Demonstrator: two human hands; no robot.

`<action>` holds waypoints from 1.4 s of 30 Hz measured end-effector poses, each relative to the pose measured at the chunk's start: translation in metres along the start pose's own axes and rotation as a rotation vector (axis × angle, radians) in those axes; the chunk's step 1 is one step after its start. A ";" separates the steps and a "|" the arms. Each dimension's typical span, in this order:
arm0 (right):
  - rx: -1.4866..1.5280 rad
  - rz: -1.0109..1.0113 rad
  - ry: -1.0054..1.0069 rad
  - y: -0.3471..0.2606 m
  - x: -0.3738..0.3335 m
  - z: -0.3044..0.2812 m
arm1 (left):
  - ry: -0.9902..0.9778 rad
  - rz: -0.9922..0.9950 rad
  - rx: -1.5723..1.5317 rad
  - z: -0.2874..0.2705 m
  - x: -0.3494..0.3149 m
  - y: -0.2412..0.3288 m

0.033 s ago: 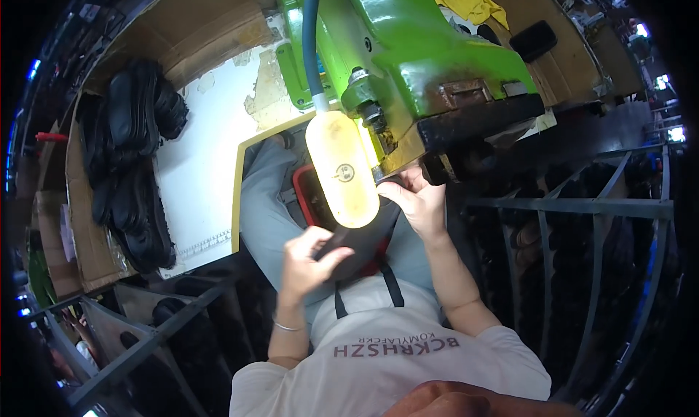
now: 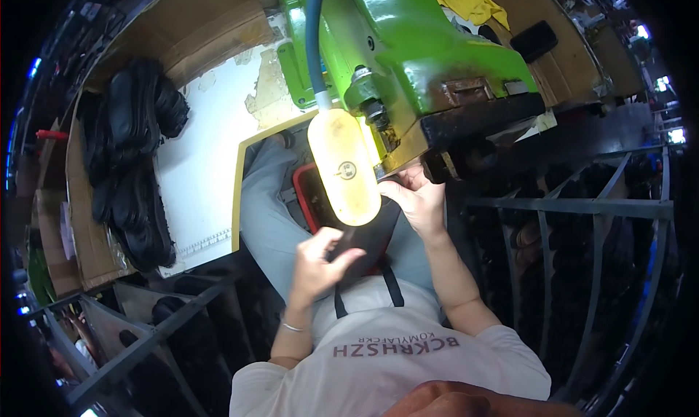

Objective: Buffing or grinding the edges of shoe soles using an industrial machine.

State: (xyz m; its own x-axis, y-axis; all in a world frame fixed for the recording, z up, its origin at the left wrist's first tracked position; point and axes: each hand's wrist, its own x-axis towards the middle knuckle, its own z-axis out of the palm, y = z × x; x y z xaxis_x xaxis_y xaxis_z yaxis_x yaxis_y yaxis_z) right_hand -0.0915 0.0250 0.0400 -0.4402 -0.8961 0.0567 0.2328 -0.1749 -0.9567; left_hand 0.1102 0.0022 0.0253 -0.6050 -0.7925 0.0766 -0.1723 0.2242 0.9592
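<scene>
A dark piece (image 2: pixel 371 236), partly behind the lamp head, lies above my lap; its kind cannot be made out. My left hand (image 2: pixel 317 265) is at its near left edge, fingers curled and thumb stretched to the right, the piece showing between them. My right hand (image 2: pixel 421 202) is higher up, beneath the working end of the green machine (image 2: pixel 451 60), thumb and fingers closing on the piece's far edge. A lit yellow oval lamp head (image 2: pixel 344 173) on a blue flexible neck hangs between the hands and hides part of the work.
A cardboard box (image 2: pixel 84 220) at the left holds stacked black shoe parts (image 2: pixel 135 111) beside a white worktop (image 2: pixel 200 176). A red-rimmed bin (image 2: pixel 302 191) sits between my knees. Metal racks (image 2: pixel 582 207) flank me. Behind the machine lies a yellow cloth (image 2: pixel 473 5).
My left hand has shifted slightly right and up. The lamp head has swung a little to the right. My right hand stays about where it was.
</scene>
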 end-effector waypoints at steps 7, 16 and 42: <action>-0.103 -0.157 0.082 0.014 -0.021 -0.021 | 0.080 0.003 -0.206 0.053 0.033 -0.003; -0.175 -0.178 0.283 0.006 -0.029 -0.018 | -0.012 0.094 -0.178 0.049 0.058 -0.010; -0.361 -0.531 0.979 -0.102 0.041 -0.164 | 0.188 -0.274 -0.195 -0.017 0.057 -0.071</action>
State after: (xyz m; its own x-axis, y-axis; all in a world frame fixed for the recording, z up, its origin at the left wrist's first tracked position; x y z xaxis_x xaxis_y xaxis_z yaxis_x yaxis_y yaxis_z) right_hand -0.2754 0.0734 0.0928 -0.9246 -0.0213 0.3803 -0.3719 -0.1656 -0.9134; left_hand 0.1014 -0.0686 -0.0335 -0.4010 -0.9022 -0.1589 -0.1463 -0.1082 0.9833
